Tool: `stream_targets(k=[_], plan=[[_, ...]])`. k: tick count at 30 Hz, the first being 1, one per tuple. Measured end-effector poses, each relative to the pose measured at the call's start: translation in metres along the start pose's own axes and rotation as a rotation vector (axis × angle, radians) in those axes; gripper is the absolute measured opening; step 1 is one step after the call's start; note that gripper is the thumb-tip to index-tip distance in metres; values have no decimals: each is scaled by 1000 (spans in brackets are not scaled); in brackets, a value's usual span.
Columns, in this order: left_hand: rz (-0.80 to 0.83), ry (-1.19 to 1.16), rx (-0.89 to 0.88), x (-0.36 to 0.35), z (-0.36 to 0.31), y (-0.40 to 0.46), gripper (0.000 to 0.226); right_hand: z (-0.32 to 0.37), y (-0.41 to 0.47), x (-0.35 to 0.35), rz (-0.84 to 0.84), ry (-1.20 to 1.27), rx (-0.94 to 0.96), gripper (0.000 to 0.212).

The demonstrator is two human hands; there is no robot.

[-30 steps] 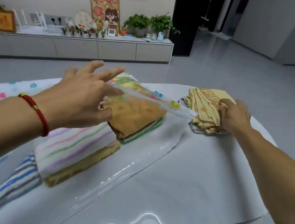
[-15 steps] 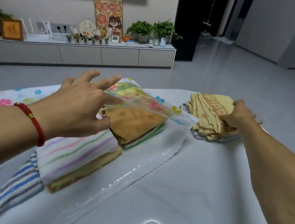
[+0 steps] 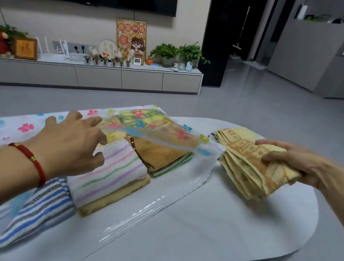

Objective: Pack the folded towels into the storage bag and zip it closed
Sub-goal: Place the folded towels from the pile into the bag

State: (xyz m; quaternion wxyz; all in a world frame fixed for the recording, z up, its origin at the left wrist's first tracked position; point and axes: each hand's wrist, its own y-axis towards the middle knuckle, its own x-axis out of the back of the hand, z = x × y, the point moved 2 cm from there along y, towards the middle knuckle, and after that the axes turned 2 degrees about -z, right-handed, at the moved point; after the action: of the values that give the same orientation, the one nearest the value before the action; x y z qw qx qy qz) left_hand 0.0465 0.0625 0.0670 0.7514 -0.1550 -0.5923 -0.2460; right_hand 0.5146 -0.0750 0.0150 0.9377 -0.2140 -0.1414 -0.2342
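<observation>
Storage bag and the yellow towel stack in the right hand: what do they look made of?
Storage bag: thin clear plastic film, glossy, flower-printed; towels show through it. Yellow towel stack: soft woven cloth, likely cotton terry, matte, with a darker woven pattern; it sags in the right hand.

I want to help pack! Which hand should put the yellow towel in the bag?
The right hand: it already grips the yellow towel beside the bag's mouth, while the left hand lifts the flap.

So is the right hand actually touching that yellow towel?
Touching. The head view shows the right hand gripping the folded yellow towel, fingers curled over its top and its end raised off the table.
</observation>
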Motion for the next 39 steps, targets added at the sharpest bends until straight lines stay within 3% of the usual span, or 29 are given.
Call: stream_targets(k=[3,8,12,16,21,22,26,30,35,39], plan=[[38,6,65,-3,21,-31,54,3,-59,-28,137,198,10,38],[155,4,113,-13,58,-81,53,6,-130,-106,423,338,5,50],[262,-101,91,-13,79,-98,63,21,-158,-203,640,300,-32,42],[188,-140,110,12,85,-93,71,57,-162,-325,625,496,-1,36],[136,-159,123,37,90,-84,59,100,-149,-452,340,1074,9,39],[127,-161,129,37,92,-85,58,96,-149,-471,339,1024,10,41],[133,-159,136,22,91,-88,62,51,-154,-520,467,407,-3,47],[135,-199,144,6,92,-91,65,45,-143,-521,350,323,170,41],[105,-185,125,0,87,-89,58,35,-142,-510,565,41,248,60],[2,-200,95,-5,76,-84,60,28,-136,-478,232,-70,359,62]])
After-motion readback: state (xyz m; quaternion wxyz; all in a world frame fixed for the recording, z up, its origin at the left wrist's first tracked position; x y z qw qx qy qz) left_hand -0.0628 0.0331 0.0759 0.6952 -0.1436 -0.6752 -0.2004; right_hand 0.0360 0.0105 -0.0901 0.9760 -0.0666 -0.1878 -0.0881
